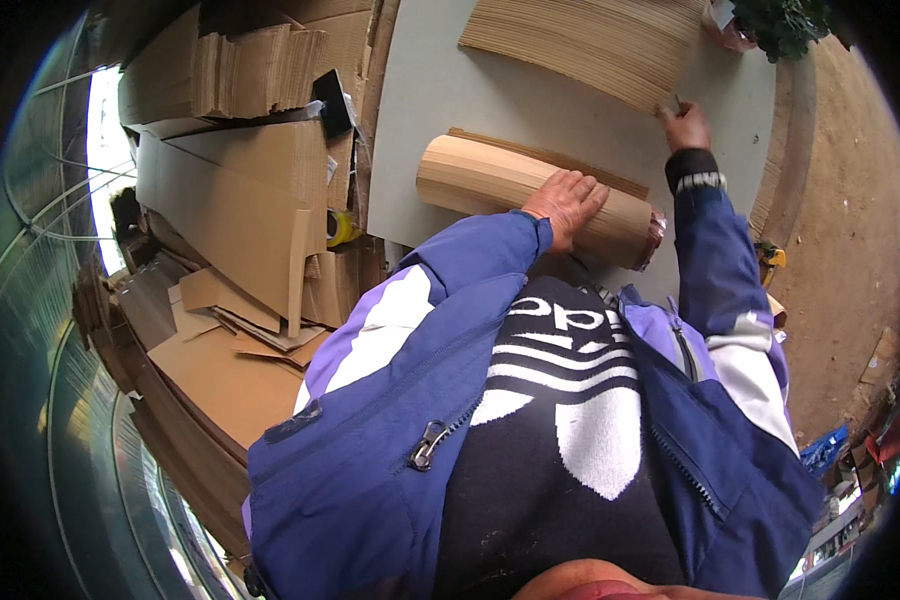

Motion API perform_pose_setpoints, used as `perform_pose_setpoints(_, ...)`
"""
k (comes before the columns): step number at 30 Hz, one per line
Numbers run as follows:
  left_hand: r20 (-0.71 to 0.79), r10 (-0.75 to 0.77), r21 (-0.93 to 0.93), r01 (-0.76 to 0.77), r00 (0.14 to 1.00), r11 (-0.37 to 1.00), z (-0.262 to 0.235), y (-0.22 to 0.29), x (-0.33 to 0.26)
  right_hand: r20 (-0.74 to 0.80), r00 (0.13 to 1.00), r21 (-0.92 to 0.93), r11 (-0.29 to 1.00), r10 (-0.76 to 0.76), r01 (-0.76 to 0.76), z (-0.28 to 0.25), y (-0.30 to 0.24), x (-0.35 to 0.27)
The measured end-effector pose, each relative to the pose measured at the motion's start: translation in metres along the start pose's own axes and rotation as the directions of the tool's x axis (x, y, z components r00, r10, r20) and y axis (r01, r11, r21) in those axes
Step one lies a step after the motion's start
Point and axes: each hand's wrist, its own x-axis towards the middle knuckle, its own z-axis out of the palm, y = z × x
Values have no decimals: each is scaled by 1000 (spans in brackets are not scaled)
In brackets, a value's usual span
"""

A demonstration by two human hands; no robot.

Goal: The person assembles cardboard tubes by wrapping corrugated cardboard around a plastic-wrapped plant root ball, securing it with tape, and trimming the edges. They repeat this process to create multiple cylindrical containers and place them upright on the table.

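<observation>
A curved roll of brown ribbed cardboard (470,175) lies across the grey table (410,110) in front of me. Shiny pinkish wrapping (654,240) pokes out of its right end; what is inside is hidden. My left hand (567,205) presses down over the roll, fingers bent along its curve and thumb out of sight. Farther off to the right, my right hand (686,130) has its fingers closed at the near right corner of a stack of brown cardboard sheets (590,45). A small dark tip shows at those fingers, too small to name.
Behind the roll lies another brown ribbed piece (610,178). A leafy green plant (782,25) in pinkish wrapping stands at the far right. Flattened cardboard boxes (240,190) fill the left, with a black flat object (333,102) and a yellow tape roll (342,228) among them.
</observation>
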Motion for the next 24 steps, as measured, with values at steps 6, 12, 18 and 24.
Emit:
perform_pose_setpoints(6, 49, -7, 24, 6, 999, 1000, 3, 6, -4, 639, 748, -383, 770, -179, 511, -26, -3, -189)
perform_pose_setpoints(12, -17, -47, -158, 44, 999, 987, -6, -23, 33, 577, 800, -371, 820, -163, 435, -28, -16, -191)
perform_pose_setpoints(18, -75, -124, -319, 94, 989, 943, 32, -38, 104, 474, 853, -432, 787, -218, 440, -23, -13, -218)
perform_pose_setpoints(24, 3, -5, -334, 6, 1000, 943, 29, -15, 98, 281, 885, -500, 731, -370, 464, -4, 6, -259)
